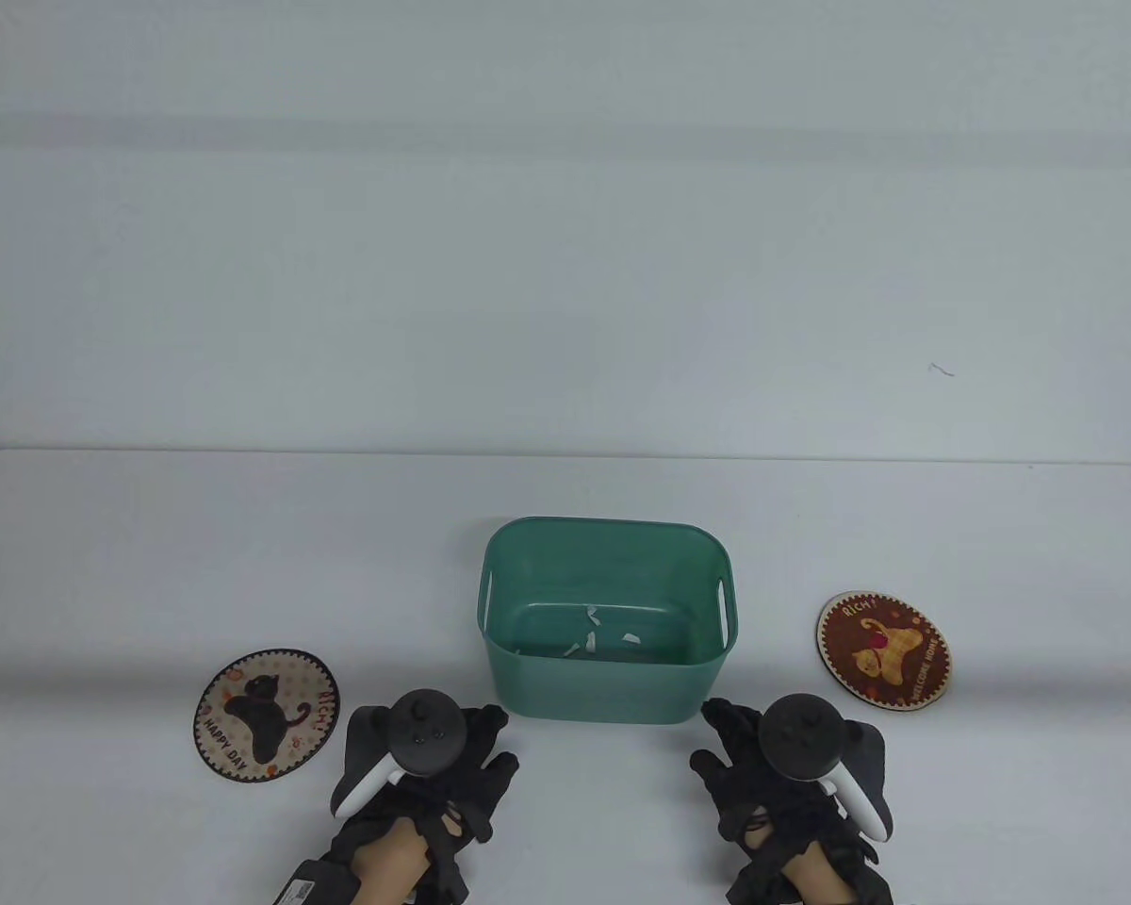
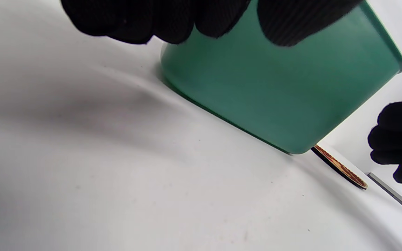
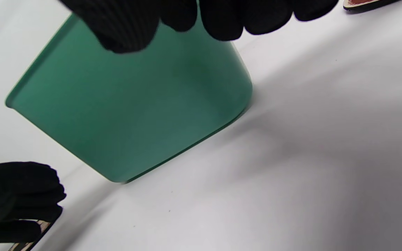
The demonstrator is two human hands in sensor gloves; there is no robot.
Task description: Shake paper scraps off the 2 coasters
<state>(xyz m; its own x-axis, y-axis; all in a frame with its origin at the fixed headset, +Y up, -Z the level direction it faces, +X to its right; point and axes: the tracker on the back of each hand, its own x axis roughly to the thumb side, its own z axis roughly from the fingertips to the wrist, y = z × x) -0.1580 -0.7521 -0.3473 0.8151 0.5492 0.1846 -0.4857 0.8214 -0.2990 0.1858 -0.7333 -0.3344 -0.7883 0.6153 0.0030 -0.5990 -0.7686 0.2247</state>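
A smooth white table (image 1: 151, 566) with rounded far corners carries a green plastic bin (image 1: 607, 693) at its centre; the bin is a rounded rectangle with a thin rim, glossy walls and a slot handle in each short side. A few white paper scraps (image 1: 592, 637), small and curled, lie on the bin's floor.

The two coasters are flat, thin discs with scalloped edges, both lying face up on the table with no scraps visible on them. The left coaster (image 1: 266, 714), at about 8 o'clock from the bin, is cream with a black cat and the words "HAPPY DAY". The right coaster (image 1: 884, 650), at about 3 o'clock from the bin, is dark brown with a yellow cat and "WELCOME HOME"; the left wrist view shows it edge-on (image 2: 340, 167), very thin, lying behind the bin's corner.

The left hand (image 1: 434, 764) rests at 7 o'clock from the bin, just beside the left coaster, its knit-gloved fingers loosely curled and holding nothing. The right hand (image 1: 792, 764) sits at 5 o'clock from the bin, fingers likewise relaxed and empty, apart from the right coaster.

Bare table runs from the bin to the far edge at 12 o'clock, and a strip of it lies between the hands.
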